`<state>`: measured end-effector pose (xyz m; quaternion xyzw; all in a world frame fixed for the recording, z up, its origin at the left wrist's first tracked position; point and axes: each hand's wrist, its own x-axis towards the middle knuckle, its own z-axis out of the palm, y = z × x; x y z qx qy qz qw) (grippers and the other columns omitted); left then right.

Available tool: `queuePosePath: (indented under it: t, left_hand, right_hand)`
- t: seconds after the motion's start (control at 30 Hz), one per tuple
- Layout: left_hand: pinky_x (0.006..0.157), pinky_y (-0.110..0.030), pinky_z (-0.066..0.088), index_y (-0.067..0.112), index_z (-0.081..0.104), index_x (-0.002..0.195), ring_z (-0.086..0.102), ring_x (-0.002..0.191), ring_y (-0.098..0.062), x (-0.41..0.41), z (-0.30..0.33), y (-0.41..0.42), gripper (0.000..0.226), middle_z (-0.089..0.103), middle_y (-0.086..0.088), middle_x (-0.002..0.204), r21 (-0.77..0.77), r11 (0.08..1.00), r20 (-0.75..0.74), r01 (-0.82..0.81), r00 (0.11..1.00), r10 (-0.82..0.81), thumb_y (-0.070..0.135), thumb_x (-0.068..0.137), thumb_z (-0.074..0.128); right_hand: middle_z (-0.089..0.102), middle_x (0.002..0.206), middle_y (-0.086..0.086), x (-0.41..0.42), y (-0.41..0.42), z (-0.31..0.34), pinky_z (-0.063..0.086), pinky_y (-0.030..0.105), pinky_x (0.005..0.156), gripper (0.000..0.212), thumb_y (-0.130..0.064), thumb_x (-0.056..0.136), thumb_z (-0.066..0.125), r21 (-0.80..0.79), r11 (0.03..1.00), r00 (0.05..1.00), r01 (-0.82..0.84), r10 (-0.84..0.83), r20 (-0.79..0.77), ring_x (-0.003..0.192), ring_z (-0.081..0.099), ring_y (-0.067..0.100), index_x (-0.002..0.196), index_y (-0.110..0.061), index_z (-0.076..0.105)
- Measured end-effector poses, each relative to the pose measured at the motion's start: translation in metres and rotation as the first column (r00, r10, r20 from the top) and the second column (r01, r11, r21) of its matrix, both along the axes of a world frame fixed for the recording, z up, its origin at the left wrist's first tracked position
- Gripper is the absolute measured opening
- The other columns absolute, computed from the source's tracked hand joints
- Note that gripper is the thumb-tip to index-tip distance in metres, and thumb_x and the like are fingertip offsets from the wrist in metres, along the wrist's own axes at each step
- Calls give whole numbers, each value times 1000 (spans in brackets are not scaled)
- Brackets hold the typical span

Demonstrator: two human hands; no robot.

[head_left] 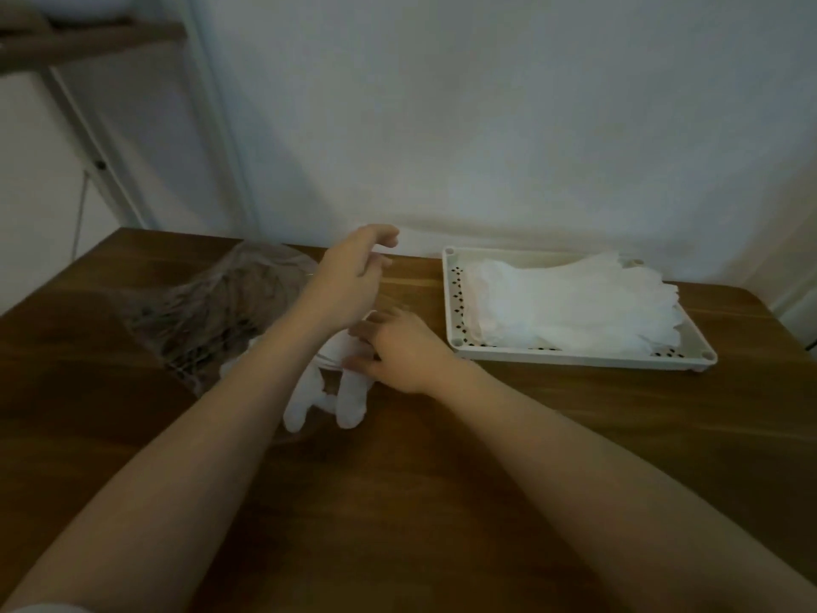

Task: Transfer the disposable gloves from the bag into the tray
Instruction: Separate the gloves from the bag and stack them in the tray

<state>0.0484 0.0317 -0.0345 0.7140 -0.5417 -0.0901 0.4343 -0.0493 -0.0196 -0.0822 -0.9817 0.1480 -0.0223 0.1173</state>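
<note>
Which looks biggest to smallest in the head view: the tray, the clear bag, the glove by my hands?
1. Tray, widest of the three.
2. Clear bag, though the left forearm hides part, so its rank against the tray is unsure.
3. Glove under the right hand, clearly smallest, partly covered.

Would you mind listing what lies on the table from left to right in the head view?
Clear plastic bag → white glove lying at the bag's mouth → right hand resting on that glove → white tray holding a pile of gloves. The left hand overlaps the bag and the glove, so I leave it out.
</note>
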Motion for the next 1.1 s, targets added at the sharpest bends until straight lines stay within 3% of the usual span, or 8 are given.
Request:
queuePosePath:
  t: [0.17,0.27,0.43,0.6,0.7,0.8,0.9,1.1]
  left_hand:
    - [76,-6,40,11,56,121,59,94,-6,14,-7,20,32,58,5,112,-74,997,28,-13,999,16,3,97,36]
    - [74,-6,38,15,60,115,55,95,-5,25,-13,31,25,59,8,107,16,1000,98,14,995,-16,12,97,44]
    - [72,-20,44,19,62,106,57,84,-9,29,-20,40,18,62,5,93,206,971,122,118,982,-146,28,91,57]
    - [64,-28,49,18,64,89,58,78,-14,28,-16,43,13,62,1,84,126,989,-34,77,997,-73,28,92,56]
    - [58,-16,44,15,60,84,55,63,-1,21,-3,43,19,57,7,74,28,997,-384,76,921,-59,28,95,51]
    - [57,-19,46,11,60,86,57,60,-5,19,6,38,24,60,4,71,-13,994,-615,111,783,-96,29,96,49]
    - [58,-25,48,13,62,85,58,60,-10,15,12,33,23,62,2,69,26,994,-657,103,752,-61,29,96,49]
    - [58,-25,49,8,62,102,60,64,-14,0,25,28,33,65,-4,79,53,929,-713,365,666,-221,32,80,60]
  right_hand:
    - [53,71,-8,18,-3,-10,40,42,95,27,-33,94,53,94,992,996,80,-84,38,82,53,20,67,-29,52]
    - [61,73,-3,9,-2,1,44,30,71,21,-23,94,55,381,916,977,124,-181,117,69,52,13,77,-18,67]
    - [60,78,1,-10,-10,22,47,24,67,26,-20,100,40,917,386,824,98,-548,143,72,57,12,84,-14,60]
    - [64,79,8,-23,-22,28,49,43,88,28,-33,94,50,988,-94,682,-119,-732,13,83,60,22,94,-7,60]
    - [68,82,7,-34,-27,31,51,43,81,55,-57,71,59,987,136,742,85,-670,29,87,64,22,99,-10,62]
    - [58,73,5,-42,-33,38,48,34,74,20,-29,84,63,943,327,804,55,-575,153,69,54,17,79,-11,55]
    - [57,71,1,-50,-39,49,44,27,68,22,-19,92,56,876,473,851,90,-494,179,67,53,14,70,-13,57]
    - [64,111,8,-53,-35,63,51,34,89,39,-25,88,53,922,351,928,-164,-261,265,104,61,23,123,-7,57]
